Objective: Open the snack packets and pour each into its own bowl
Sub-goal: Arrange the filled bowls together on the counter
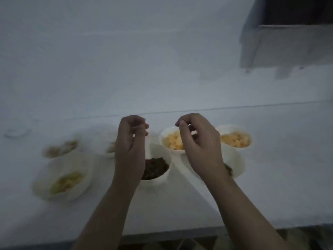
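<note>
Several white bowls stand on the white table [180, 204]. One bowl [162, 177] holds a dark snack, and two bowls [166, 135] [236, 139] hold pale orange pieces. On the left, a larger bowl [61, 181] has yellowish snack and another bowl [61, 148] has brownish snack; both are blurred. My left hand [130, 141] and my right hand [198, 141] hover above the middle bowls, fingers curled and pinched, about a hand's width apart. I see no packet in either hand. My right hand partly hides a further bowl [236, 165].
A small bowl [110, 148] sits behind my left hand. Something pale and round [16, 131] lies at the far left. A grey box-like object [288, 47] stands at the back right. The table's front edge [171, 233] runs along the bottom, with patterned floor below.
</note>
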Demonstrator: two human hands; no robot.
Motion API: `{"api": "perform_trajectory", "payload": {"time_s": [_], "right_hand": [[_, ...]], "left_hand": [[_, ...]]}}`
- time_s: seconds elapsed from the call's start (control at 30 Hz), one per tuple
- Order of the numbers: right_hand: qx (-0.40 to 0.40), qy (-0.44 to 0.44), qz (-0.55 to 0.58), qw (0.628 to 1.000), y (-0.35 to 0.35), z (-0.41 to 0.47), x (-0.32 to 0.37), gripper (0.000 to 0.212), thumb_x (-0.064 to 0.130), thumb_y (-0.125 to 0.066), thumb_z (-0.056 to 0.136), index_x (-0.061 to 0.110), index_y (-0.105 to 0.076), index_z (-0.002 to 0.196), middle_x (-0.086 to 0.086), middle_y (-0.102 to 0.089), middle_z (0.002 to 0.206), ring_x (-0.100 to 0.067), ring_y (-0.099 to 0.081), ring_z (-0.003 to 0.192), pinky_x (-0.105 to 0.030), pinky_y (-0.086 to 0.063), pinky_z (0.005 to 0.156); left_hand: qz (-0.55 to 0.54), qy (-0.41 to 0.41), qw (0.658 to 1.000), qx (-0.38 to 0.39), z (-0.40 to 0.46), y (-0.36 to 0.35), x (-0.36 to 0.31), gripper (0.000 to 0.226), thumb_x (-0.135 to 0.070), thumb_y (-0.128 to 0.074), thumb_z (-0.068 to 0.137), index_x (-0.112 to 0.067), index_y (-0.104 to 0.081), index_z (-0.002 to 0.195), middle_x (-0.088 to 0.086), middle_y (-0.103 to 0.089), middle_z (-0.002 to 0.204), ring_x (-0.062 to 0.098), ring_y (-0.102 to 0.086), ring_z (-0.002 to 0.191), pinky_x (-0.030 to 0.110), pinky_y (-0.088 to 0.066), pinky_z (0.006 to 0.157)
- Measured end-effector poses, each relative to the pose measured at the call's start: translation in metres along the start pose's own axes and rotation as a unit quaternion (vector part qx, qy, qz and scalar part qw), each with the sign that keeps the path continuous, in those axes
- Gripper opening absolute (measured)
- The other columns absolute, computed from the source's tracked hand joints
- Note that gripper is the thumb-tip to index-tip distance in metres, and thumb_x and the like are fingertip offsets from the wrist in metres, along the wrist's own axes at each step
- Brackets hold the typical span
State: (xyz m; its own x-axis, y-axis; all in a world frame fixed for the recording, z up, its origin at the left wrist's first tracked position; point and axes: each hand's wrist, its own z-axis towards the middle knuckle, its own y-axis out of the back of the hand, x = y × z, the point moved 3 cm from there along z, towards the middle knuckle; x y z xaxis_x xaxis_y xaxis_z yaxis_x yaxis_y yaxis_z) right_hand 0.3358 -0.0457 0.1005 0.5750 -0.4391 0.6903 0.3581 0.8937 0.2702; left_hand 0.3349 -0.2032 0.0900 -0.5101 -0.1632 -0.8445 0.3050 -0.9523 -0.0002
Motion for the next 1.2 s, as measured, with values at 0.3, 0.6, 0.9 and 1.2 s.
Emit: {"api": "perform_trajectory", "payload": {"time_s": [0.3,0.6,0.9,1.2], "right_hand": [[0.186,-0.015,-0.023,0.982,-0.206,0.004,0.005,0.016,0.016,-0.053,0.096,0.02,-0.064,0.085,0.009,-0.059,0.09,-0.005,-0.056,0.08,-0.009,-0.04,0.067],[0.402,-0.063,-0.205,0.89,-0.316,0.015,-0.04,0.02,0.019,-0.046,0.095,0.017,-0.066,0.1,0.003,-0.064,0.1,-0.016,-0.059,0.091,-0.036,-0.051,0.082],[0.496,-0.053,-0.332,0.8,-0.383,0.028,-0.068,0.028,0.039,-0.059,0.092,0.02,-0.062,0.112,-0.001,-0.064,0.111,-0.021,-0.06,0.103,-0.035,-0.049,0.079],[0.437,-0.025,-0.431,0.789,-0.394,0.052,-0.095,0.01,0.008,-0.048,0.091,0.013,-0.054,0.098,-0.008,-0.061,0.101,-0.026,-0.056,0.08,-0.03,-0.037,0.061]], "left_hand": [[0.195,0.101,0.973,-0.072,0.058,0.181,0.084,0.011,-0.012,-0.052,0.096,-0.023,-0.056,0.097,-0.013,-0.059,0.094,-0.008,-0.054,0.082,0.006,-0.04,0.064],[0.349,0.211,0.908,0.095,0.115,0.246,0.185,0.018,-0.018,-0.051,0.096,-0.018,-0.062,0.11,0.0,-0.061,0.114,0.016,-0.058,0.1,0.025,-0.041,0.077],[0.518,0.285,0.758,0.276,0.162,0.236,0.255,0.031,-0.024,-0.056,0.087,-0.015,-0.056,0.117,0.005,-0.061,0.112,0.024,-0.058,0.098,0.043,-0.052,0.089],[0.566,0.202,0.742,0.298,0.19,0.217,0.281,0.021,0.002,-0.049,0.08,-0.019,-0.048,0.083,0.009,-0.057,0.107,0.028,-0.054,0.098,0.042,-0.05,0.08]]}}
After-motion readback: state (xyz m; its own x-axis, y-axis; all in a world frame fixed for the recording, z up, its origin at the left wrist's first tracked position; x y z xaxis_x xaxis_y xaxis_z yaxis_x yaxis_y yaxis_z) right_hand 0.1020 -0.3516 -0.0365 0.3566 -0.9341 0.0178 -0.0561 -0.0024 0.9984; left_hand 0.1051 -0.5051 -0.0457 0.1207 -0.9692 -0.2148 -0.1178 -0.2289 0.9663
